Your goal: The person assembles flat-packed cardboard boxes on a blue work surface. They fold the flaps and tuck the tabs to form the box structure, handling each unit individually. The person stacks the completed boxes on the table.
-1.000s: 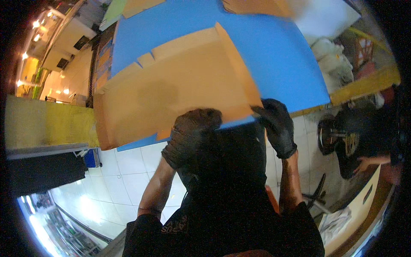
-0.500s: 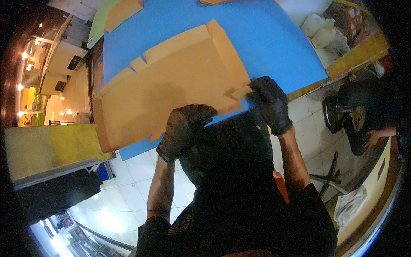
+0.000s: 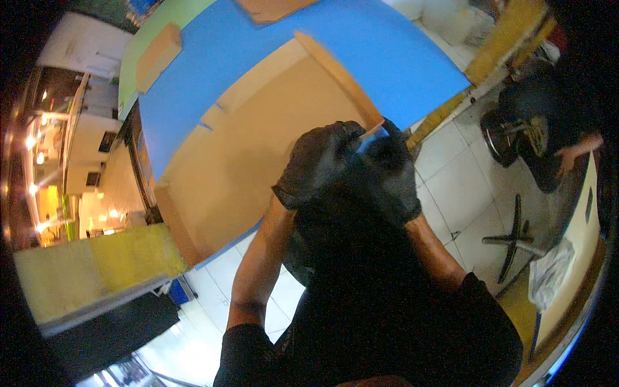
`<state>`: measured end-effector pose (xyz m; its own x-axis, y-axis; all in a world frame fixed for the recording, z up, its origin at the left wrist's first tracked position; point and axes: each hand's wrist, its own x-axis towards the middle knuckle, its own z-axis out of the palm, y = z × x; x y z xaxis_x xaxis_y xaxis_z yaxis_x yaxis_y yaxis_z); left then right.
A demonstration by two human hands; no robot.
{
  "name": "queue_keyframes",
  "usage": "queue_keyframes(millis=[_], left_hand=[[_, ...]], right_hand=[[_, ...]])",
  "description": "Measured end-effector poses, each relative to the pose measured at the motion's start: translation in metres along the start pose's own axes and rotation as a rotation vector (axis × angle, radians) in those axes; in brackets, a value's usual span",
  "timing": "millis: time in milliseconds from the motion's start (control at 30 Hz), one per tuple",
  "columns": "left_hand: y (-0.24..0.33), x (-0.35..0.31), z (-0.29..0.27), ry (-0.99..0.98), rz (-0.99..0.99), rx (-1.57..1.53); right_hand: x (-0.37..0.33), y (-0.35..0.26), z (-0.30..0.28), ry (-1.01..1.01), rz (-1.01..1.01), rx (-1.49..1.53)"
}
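Observation:
A brown cardboard box blank (image 3: pixel 238 155) with raised side walls lies on a blue table surface (image 3: pixel 412 71). Its far wall has small slits, and its right wall stands up to a corner close to me. Both my hands wear black gloves and meet at this near right corner. My left hand (image 3: pixel 319 161) has its fingers curled around the near edge. Against the end of the right wall, the fingers of my right hand (image 3: pixel 390 171) are bent around the corner. A small pale bluish patch shows between the hands; the gloves hide most of the corner.
Other brown cardboard pieces (image 3: pixel 159 57) lie on the far left and top edge (image 3: pixel 274 8). A worn yellow ledge (image 3: pixel 103 267) stands at left. At right, another person's hand (image 3: pixel 577 151) shows near a stool (image 3: pixel 503 138) and a black star-shaped base (image 3: pixel 512 238) on the tiles.
My left hand has moved right along the near edge to my right hand. The small flap at the corner is now covered by the gloves. The whole view has tilted slightly.

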<state>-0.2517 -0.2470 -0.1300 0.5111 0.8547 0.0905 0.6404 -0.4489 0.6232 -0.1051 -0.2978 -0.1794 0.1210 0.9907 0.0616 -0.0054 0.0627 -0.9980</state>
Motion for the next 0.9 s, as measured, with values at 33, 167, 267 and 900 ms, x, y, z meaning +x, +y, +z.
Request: queue_keyframes(millis=[33, 167, 267, 900], left_hand=[[-0.003, 0.008, -0.004, -0.104, 0.032, -0.067], [-0.002, 0.037, -0.009, -0.293, -0.059, -0.033], [0.002, 0.055, -0.010, -0.335, -0.096, -0.184], [-0.003, 0.064, -0.004, -0.282, -0.318, -0.456]], right_hand=[[-0.001, 0.001, 0.002, 0.022, 0.006, 0.062], [0.004, -0.003, 0.004, 0.069, -0.139, 0.019], [0.002, -0.006, 0.000, 0.115, -0.340, -0.298], [0.002, 0.013, -0.001, 0.198, 0.061, -0.285]])
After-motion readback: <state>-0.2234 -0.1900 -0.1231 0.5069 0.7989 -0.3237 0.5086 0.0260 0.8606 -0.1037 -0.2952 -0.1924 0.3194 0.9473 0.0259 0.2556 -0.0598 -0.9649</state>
